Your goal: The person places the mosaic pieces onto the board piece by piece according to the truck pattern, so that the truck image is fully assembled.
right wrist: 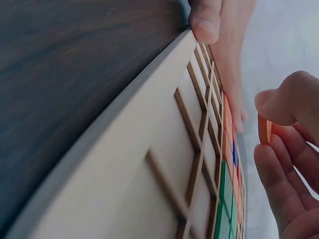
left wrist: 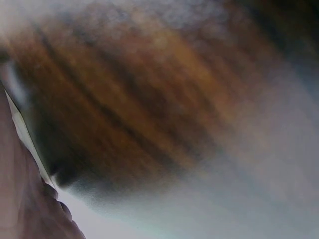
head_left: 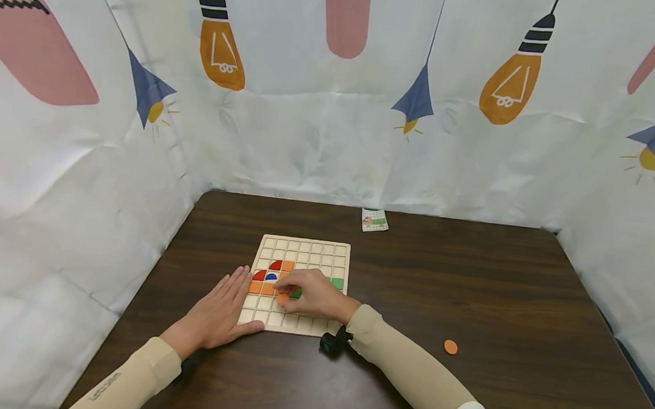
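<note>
A light wooden grid board (head_left: 325, 249) lies on the table with coloured pieces set in its cells. Red rounded pieces (head_left: 275, 265), orange squares (head_left: 255, 287), a blue-and-white piece (head_left: 271, 276) and green squares (head_left: 337, 283) show on it. My left hand (head_left: 216, 307) rests along the board's left edge, fingers straight, thumb at the near edge. Above the board my right hand (head_left: 319, 295) pinches an orange disc (right wrist: 264, 129) between thumb and fingers, apart from the surface. Part of the pattern is hidden under that hand.
Another orange disc (head_left: 450, 347) lies on the dark wooden table (head_left: 468, 280) to the right. A small printed card (head_left: 374, 220) sits at the back edge. White patterned cloth (head_left: 319, 142) hangs behind and at the sides. The left wrist view is mostly blurred.
</note>
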Available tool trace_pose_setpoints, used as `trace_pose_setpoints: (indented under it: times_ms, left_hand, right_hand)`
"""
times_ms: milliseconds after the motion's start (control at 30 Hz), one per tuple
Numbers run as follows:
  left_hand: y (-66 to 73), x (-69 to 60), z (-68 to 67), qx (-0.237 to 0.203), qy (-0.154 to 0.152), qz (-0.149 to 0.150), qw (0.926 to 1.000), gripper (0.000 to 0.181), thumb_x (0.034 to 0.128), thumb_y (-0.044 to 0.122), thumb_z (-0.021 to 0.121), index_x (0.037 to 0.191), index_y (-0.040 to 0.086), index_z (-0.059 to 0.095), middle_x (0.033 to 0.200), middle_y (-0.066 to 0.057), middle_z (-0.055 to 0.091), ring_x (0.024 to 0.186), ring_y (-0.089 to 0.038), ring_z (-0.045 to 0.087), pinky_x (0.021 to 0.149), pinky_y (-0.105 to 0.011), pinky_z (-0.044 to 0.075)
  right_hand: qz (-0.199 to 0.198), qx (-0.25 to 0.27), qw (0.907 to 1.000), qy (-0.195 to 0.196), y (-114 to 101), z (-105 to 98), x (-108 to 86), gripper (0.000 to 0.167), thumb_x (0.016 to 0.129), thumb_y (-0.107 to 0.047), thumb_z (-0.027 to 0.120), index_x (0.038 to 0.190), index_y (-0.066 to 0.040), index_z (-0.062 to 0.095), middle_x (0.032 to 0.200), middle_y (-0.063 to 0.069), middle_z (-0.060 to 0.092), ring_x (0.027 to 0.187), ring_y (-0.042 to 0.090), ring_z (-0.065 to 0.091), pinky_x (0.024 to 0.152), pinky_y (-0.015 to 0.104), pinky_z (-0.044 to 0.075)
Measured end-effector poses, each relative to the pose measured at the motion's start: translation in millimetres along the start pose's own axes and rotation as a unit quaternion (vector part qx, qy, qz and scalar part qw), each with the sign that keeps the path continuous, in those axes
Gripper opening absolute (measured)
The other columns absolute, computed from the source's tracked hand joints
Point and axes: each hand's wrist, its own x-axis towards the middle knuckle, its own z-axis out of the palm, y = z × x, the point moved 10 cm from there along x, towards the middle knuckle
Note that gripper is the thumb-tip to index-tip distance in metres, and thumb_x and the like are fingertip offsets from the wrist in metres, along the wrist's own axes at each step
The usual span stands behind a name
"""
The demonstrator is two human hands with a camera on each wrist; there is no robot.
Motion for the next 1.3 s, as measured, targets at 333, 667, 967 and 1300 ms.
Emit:
trace_pose_setpoints:
  times_ms: [333,667,967,1300]
  left_hand:
    - [0.8,0.4,0.4,-0.005,-0.001,0.002,1.0,0.107,0.0957,0.075,0.048,0.161,-0.006,0.026,0.171,-0.025,0.024,0.161,-0.041,0.023,0.128,-0.057,0.028]
    - [1.8,0.5,3.1,-0.004,0.0,0.006,1.0,0.106,0.0958,0.074,0.051,0.161,-0.006,0.026,0.171,-0.025,0.024,0.161,-0.041,0.023,0.129,-0.056,0.029]
    - [0.8,1.2,3.8,-0.004,-0.005,0.004,1.0,0.107,0.0957,0.075,0.049,0.161,-0.006,0.025,0.171,-0.024,0.022,0.161,-0.04,0.022,0.129,-0.056,0.028]
    - [-0.7,1.2,5.8,-0.004,-0.011,-0.002,0.9999,0.108,0.0952,0.076,0.047,0.162,-0.005,0.025,0.172,-0.024,0.022,0.161,-0.04,0.022,0.129,-0.056,0.027]
  right_hand:
    - [-0.002,-0.031,0.999,-0.032,-12,16,22.2,0.032,0.092,-0.018,0.075,0.124,-0.012,0.076,0.107,-0.003,0.078,0.09,0.001,0.067,0.082,0.008,0.051]
    - [-0.018,-0.084,0.9951,-0.048,-14,31,31.1,0.027,0.09,-0.018,0.078,0.117,-0.012,0.078,0.091,-0.006,0.072,0.08,0.0,0.055,0.075,0.007,0.043]
    - [-0.035,-0.09,0.9943,-0.045,-14,34,33.9,0.023,0.094,-0.019,0.075,0.116,-0.013,0.078,0.094,-0.007,0.074,0.083,0.0,0.059,0.079,0.007,0.047]
    - [-0.053,-0.092,0.9931,-0.048,-16,35,34.4,0.025,0.095,-0.021,0.076,0.118,-0.012,0.078,0.097,-0.006,0.077,0.085,0.0,0.063,0.082,0.008,0.05]
